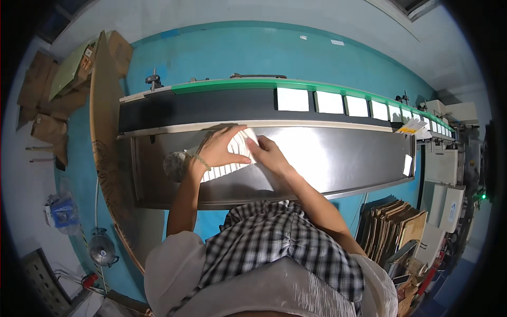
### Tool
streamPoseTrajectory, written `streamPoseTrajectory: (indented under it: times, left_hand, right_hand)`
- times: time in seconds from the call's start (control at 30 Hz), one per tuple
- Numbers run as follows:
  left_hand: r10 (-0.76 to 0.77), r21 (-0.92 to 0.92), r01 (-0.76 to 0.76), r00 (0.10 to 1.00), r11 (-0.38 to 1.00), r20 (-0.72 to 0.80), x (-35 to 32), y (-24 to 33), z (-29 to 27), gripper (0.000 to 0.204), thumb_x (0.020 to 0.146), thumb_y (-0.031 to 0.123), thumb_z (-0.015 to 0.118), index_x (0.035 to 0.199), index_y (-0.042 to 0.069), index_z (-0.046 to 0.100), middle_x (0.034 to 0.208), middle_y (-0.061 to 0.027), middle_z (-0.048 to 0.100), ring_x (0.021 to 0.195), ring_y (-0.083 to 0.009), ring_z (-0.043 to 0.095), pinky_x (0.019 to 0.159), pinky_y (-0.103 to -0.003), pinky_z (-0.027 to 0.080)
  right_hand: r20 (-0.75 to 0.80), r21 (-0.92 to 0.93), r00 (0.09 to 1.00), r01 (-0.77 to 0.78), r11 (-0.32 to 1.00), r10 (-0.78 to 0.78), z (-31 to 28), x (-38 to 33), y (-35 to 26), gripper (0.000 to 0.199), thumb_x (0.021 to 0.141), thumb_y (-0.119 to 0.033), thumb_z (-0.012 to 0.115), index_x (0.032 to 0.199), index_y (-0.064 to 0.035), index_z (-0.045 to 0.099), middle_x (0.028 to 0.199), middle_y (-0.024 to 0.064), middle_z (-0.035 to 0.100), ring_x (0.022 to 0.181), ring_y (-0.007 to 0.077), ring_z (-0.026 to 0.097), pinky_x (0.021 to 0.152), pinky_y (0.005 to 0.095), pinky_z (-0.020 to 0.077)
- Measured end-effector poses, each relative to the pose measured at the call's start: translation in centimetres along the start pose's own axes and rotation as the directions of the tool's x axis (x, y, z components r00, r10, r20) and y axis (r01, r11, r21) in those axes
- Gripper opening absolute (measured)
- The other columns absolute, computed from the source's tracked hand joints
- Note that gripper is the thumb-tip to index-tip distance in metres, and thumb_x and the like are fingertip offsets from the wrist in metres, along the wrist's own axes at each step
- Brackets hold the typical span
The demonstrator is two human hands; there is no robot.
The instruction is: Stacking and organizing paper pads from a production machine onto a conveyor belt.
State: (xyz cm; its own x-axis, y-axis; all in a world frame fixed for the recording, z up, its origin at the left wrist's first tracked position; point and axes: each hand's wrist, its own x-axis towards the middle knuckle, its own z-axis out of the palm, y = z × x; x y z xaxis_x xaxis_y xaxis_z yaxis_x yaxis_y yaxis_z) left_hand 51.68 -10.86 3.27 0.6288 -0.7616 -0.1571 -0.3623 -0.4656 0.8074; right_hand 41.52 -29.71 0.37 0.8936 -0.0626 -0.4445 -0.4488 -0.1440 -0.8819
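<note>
A row of thin white pieces [226, 170], standing on edge and pressed side by side like cards or flat packets, lies on the metal tray table [364, 158]. Over its left part reaches my left hand [219, 150], thumb on the near side and fingers on the far side, gripping the row. My right hand [269, 155] closes on the right end of the same row, with fingertips against the last pieces. Which exact kind of piece this is, I cannot tell. Left of my left wrist sits a rounded, greyish, shiny object [174, 166].
Behind the tray runs a dark conveyor belt [222, 110] with a green rail [227, 84], carrying several white squares [293, 99]. A yellow-and-white piece [412, 126] lies at the tray's far right corner. A tall cardboard sheet [100, 132] borders the left; stacked cardboard [388, 227] stands at right.
</note>
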Motion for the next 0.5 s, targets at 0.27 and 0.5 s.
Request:
streamPoseTrajectory:
  times: [0.27,0.5]
  left_hand:
    - [0.041,0.005,-0.041,0.996,0.999,-0.077,0.2,-2.1,0.0,0.085,0.065,0.046,0.089,0.134,0.009,0.055,0.129,-0.0184,0.062,0.120,-0.0385,0.060,0.099,-0.043,0.049]
    - [-0.113,0.047,0.112,0.993,0.993,0.019,0.1,-4.7,-0.5,0.080,0.064,0.053,0.087,0.124,0.008,0.058,0.114,-0.0195,0.066,0.107,-0.0371,0.064,0.090,-0.044,0.051]
  right_hand:
    - [0.184,0.074,0.954,-0.253,0.965,0.236,-0.4,1.8,0.7,0.057,0.098,-0.055,0.057,0.123,-0.0045,0.065,0.093,0.0017,0.066,0.081,0.0070,0.055,0.070,0.0230,0.0458]
    - [-0.066,0.288,0.936,-0.315,0.904,0.347,-0.9,5.1,2.1,0.025,0.093,-0.016,0.067,0.109,0.0045,0.066,0.083,0.0080,0.068,0.064,0.0119,0.058,0.059,0.0267,0.0475]
